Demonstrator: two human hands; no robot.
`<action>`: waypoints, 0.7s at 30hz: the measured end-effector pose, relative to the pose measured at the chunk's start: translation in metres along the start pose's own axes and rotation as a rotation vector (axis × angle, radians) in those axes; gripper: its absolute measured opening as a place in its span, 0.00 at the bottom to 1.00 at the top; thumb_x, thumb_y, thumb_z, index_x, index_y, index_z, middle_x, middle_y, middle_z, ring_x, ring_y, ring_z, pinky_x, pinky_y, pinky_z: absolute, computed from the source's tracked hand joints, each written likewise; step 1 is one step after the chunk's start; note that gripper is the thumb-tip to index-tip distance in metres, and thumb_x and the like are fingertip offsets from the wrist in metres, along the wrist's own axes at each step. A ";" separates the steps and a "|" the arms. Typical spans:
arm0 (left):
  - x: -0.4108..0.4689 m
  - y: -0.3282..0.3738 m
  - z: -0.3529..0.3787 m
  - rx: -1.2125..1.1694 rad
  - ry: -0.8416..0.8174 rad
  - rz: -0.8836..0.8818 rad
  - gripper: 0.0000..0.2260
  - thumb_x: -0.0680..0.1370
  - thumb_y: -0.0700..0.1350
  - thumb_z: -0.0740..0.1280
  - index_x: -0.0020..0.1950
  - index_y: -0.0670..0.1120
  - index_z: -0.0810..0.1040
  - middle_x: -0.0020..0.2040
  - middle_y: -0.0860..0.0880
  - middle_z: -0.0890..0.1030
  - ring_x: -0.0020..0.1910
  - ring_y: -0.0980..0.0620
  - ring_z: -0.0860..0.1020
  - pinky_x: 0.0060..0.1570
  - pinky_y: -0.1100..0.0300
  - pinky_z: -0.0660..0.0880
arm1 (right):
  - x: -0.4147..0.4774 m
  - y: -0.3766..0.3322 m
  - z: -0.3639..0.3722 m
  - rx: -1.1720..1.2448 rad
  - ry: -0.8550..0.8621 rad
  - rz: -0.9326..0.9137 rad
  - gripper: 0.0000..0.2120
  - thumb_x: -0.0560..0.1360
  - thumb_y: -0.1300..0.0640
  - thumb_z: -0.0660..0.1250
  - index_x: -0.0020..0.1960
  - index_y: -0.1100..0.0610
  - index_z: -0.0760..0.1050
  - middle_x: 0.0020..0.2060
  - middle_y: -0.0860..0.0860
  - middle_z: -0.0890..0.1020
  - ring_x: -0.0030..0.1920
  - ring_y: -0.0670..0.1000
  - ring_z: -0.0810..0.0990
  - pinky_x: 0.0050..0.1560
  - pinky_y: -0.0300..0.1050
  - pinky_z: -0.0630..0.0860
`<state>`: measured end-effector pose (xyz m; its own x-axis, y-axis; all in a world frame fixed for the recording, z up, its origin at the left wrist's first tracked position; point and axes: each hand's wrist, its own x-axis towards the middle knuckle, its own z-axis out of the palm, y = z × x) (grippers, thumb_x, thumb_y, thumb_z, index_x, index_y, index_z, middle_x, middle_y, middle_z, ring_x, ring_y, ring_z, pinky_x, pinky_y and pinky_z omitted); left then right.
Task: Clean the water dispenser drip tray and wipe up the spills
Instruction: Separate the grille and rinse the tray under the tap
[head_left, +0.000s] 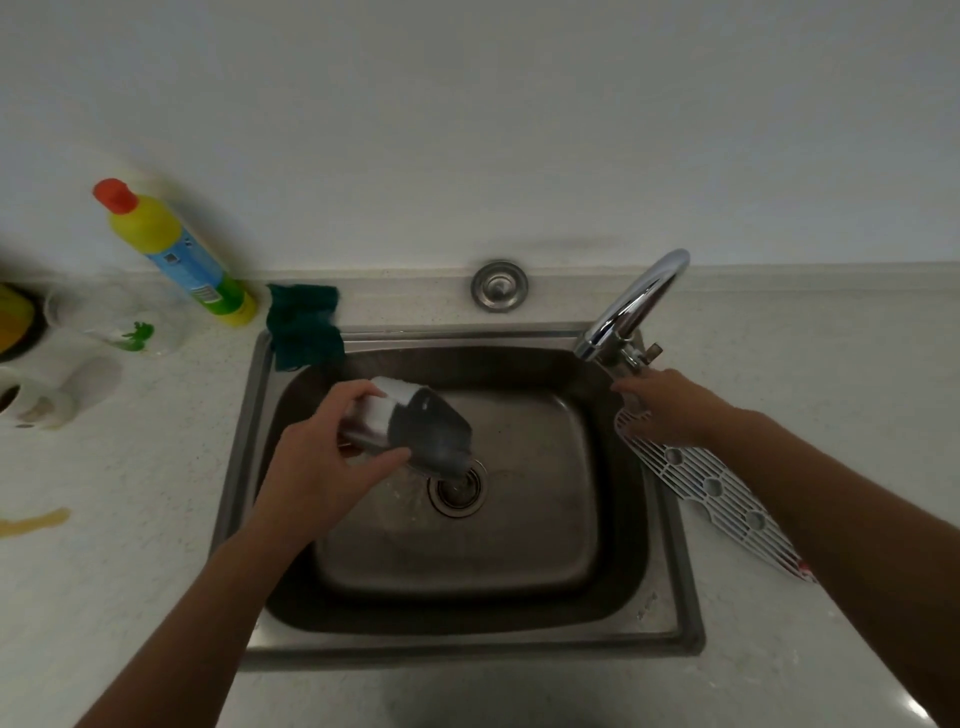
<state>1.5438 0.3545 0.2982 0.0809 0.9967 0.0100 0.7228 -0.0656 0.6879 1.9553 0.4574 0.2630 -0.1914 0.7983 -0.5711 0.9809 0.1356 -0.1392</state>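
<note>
My left hand (332, 457) grips the grey and white drip tray (421, 428) and holds it tilted over the steel sink (244, 415), just above the drain (460, 491). Water splashes around the drain below the tray. My right hand (670, 408) rests on the near end of the white slotted grille (727, 493), which lies along the sink's right rim. That hand sits just below the chrome faucet (639, 306) and its small lever (649, 353). A brown spill (36, 522) stains the counter at the far left.
A dark green cloth (304, 325) hangs over the sink's back left corner. A yellow detergent bottle (176, 254) leans against the wall. Cups (114, 325) and a mug (31, 400) stand at the left. A round steel plug (500, 286) sits behind the sink.
</note>
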 end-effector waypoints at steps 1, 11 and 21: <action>-0.003 0.000 0.001 -0.061 0.024 -0.040 0.31 0.69 0.53 0.79 0.68 0.61 0.69 0.55 0.65 0.77 0.50 0.65 0.81 0.45 0.72 0.77 | -0.001 0.001 0.003 -0.026 -0.040 0.016 0.34 0.77 0.47 0.73 0.79 0.48 0.66 0.71 0.55 0.75 0.69 0.59 0.72 0.66 0.58 0.75; -0.045 -0.011 0.006 -0.572 0.177 -0.465 0.25 0.62 0.59 0.79 0.56 0.66 0.74 0.53 0.49 0.84 0.50 0.51 0.85 0.45 0.57 0.82 | 0.006 -0.001 0.010 -0.021 -0.092 0.001 0.08 0.78 0.51 0.72 0.54 0.44 0.74 0.55 0.50 0.82 0.53 0.52 0.79 0.52 0.47 0.74; -0.093 -0.069 -0.040 -0.727 0.571 -0.768 0.27 0.64 0.55 0.83 0.56 0.57 0.73 0.56 0.42 0.83 0.50 0.40 0.86 0.49 0.45 0.84 | -0.038 -0.071 -0.024 0.943 0.304 -0.069 0.03 0.79 0.60 0.71 0.51 0.52 0.81 0.46 0.56 0.86 0.45 0.53 0.86 0.44 0.49 0.82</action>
<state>1.4590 0.2687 0.2793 -0.6499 0.6536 -0.3879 -0.1216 0.4143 0.9020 1.8936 0.4310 0.3142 -0.1007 0.9406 -0.3242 0.5142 -0.2298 -0.8263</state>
